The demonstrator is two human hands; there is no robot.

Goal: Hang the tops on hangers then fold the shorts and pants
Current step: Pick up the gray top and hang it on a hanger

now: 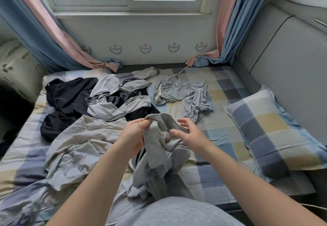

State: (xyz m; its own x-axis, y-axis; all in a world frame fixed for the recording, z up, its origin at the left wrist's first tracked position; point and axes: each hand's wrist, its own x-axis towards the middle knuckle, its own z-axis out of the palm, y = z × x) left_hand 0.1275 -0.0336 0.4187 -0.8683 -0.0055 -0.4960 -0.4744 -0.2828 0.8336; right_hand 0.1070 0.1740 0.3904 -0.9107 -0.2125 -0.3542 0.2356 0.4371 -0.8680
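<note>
Above the near edge of the blue-and-beige checked bed (221, 155), the left hand (134, 134) is clenched on a bunched fold of a crumpled grey knit garment (157, 148) that hangs from it, while the right hand (192, 134), fingers spread apart, holds nothing just beside the cloth.

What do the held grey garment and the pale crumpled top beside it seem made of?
Grey garment, gripped by the left hand: looks like a soft matte knit, perhaps jersey or fleece; it hangs in thick limp folds. Pale top: seemingly thin woven cotton or linen; it holds many fine sharp creases, no sheen.
</note>
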